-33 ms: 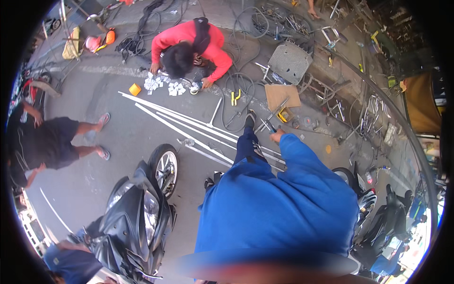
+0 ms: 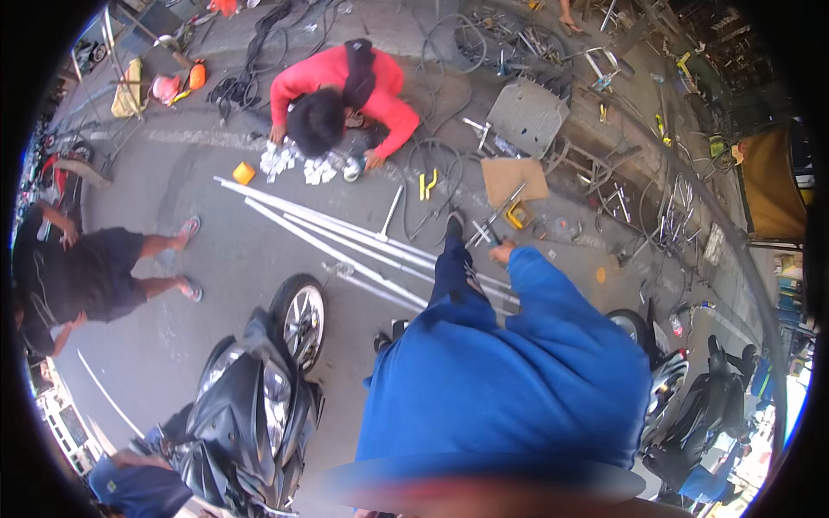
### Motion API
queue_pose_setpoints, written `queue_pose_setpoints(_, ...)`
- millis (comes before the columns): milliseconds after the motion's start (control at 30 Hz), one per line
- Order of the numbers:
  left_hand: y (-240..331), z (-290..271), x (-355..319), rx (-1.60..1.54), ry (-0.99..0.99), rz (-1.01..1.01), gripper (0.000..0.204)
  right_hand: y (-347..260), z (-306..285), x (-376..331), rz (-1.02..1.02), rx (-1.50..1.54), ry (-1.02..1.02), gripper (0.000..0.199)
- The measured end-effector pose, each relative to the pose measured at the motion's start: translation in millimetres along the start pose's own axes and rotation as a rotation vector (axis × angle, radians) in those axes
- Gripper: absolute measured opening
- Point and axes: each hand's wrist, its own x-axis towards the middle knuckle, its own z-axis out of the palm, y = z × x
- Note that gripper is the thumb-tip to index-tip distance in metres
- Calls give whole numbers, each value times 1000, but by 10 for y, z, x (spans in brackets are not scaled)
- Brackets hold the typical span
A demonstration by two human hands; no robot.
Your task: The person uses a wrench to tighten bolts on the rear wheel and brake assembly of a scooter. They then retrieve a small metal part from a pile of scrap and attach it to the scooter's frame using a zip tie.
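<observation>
In the head view, the right hand (image 2: pixel 502 252) is seen at the end of a blue sleeve (image 2: pixel 553 302), closed on a small dark tool (image 2: pixel 484 235); how tightly cannot be told. The left hand is not seen. White rods (image 2: pixel 345 233) lie on the pavement (image 2: pixel 224 259) just beside it. Open pavement is left between a motorbike (image 2: pixel 259 406) and a crouching person (image 2: pixel 341 95). A cardboard sheet (image 2: pixel 513 180) lies near.

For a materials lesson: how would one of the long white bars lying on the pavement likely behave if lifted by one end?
The long white bars are very slender for their length, so one would probably sag or sway at the far end. They look like rigid straight sections, so likely stiff, not floppy. Lying side by side on the pavement, one would probably slide or scrape rather than roll, though their cross-section is too small to tell.
</observation>
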Motion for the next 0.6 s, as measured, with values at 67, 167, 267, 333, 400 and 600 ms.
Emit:
queue_pose_setpoints(67,700,-30,29,11,-47,-106,40,-40,-278,507,-109,168,45,59)
queue_pose_setpoints(167,1787,-156,115,-9,-168,-126,41,-68,-461,922,-40,452,-56,54)
queue_pose_setpoints(267,3040,-118,88,-166,-323,-84,42,-365,-990,1607,46,496,75,49)
queue_pose_setpoints(333,3945,61,-92,-342,-468,-21,43,-659,-1622,2141,-40,570,89,56)
queue_pose_setpoints(400,4953,503,-517,-536,-549,254,42,-1072,-2394,2648,-54,587,232,58)
queue_pose_setpoints(600,7174,1052,-1665,-633,-1166,395,42,-2164,-4369,3134,-192,1161,199,39)
